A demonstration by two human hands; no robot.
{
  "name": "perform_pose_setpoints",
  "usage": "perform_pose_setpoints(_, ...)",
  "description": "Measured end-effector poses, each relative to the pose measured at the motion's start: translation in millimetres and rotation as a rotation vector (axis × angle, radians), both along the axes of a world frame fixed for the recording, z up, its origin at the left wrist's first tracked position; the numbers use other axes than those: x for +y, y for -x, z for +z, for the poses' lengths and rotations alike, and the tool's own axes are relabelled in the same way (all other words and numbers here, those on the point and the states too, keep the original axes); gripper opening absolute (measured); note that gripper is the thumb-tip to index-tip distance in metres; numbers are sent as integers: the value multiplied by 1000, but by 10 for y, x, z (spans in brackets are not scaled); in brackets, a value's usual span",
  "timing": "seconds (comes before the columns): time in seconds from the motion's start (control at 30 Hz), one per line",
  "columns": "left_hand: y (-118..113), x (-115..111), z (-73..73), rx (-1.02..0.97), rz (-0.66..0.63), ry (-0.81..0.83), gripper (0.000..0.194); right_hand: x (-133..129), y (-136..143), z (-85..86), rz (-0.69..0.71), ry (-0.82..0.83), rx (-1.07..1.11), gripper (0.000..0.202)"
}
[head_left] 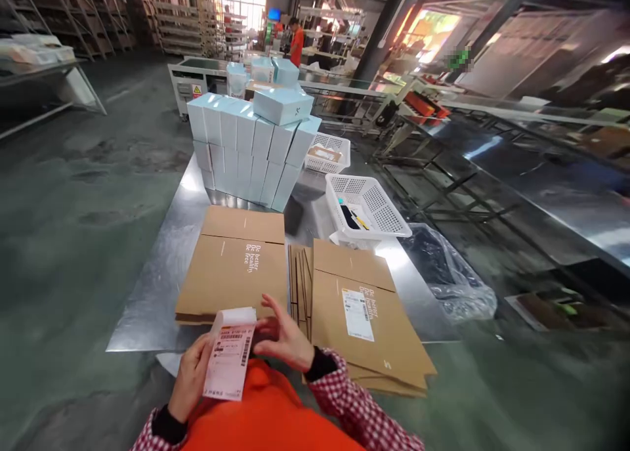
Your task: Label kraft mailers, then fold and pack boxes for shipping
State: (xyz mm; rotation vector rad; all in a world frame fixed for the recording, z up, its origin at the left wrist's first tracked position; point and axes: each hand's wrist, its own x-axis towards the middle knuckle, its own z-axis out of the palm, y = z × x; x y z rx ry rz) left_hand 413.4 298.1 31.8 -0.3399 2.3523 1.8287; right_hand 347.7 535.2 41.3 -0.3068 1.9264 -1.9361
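The printed shipping label [228,369] is held over the person's lap, just off the near edge of the table, its long axis running from the body toward the table and leaning slightly right at the far end. That far end curls over in a pale, smooth roll; the rest is a thin, nearly flat rectangle. The left hand [193,372] is closed along its left edge, thumb on the printed face. The right hand [288,338] is loosely open by the upper right corner, index finger raised; I can't tell whether its other fingertips touch the paper. Beyond lie a left stack of flattened cartons [231,287] and a right stack [344,356], matte brown cardboard, on the shiny metal table [147,306]. Farther back stand smooth, pale-blue boxes [246,132], beside a perforated white plastic basket [391,208].
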Motion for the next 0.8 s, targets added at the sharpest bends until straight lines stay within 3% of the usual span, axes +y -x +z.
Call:
perform_pose_setpoints(0.1, -80, -118, -56, -15, 54, 58, 55, -513, -59, 76, -6, 9, 72, 75)
perform_pose_setpoints(0.23, -192, -322, -1, 24, 168, 202, 64, -528, -6, 263, 77, -136, 349, 32)
perform_pose_setpoints(0.3, -221, -350, 104, 133, 139, 219, 69, -525, 21, 332, 172, -138, 396, 23)
perform_pose_setpoints(0.4, -208, -292, 288, 226, 3, 68, 60, -584, 33, 365, 220, -150, 406, 18)
perform_pose_setpoints(0.53, -151, -227, 430, 156, 56, -174, 46, -624, 50, 355, 149, -217, 336, 19)
perform_pose_setpoints(0.67, -64, -235, 380, 156, 68, -79, 53, -625, 85, 384, 120, -227, 288, 20)
perform_pose_setpoints(0.8, 93, -192, 251, 137, 146, 77, 39, -683, 127, 394, 107, -271, 374, 27)
